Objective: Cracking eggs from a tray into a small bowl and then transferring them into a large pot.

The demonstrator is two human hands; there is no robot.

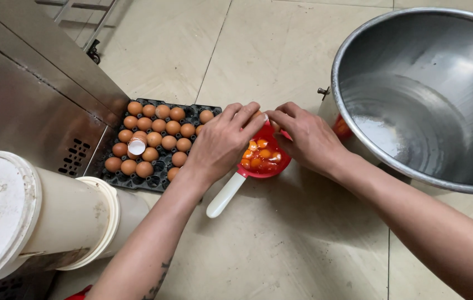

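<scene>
A brown egg [258,116] is held between the fingertips of both hands, directly above a red scoop [264,158] that rests on the tiled floor [281,50]; only a sliver of the shell is seen between the fingers. The left hand [222,141] is curled over the egg from the tray side, its fingers closed on the shell, and the right hand [308,139] is pressed against it from the opposite side, fingertips likewise closed on it, so that the two hands meet over the far rim of the scoop. Several orange yolks [259,155] are seen lying in the scoop's bowl, and its white handle [225,194] is angled toward the near edge of the floor, under the left wrist. Just beside the left hand a black egg tray [153,180] is set on the floor, filled with brown eggs [158,125], with one emptied shell [136,146] lying among them. A large stainless steel mixing bowl [414,94] is placed to the right, close behind the right hand, some white residue being visible inside it. Cream plastic buckets [42,216] lie on their sides at the near left, and a stainless steel cabinet [31,94] stands along the far left edge of the floor, with the tray against its corner.
</scene>
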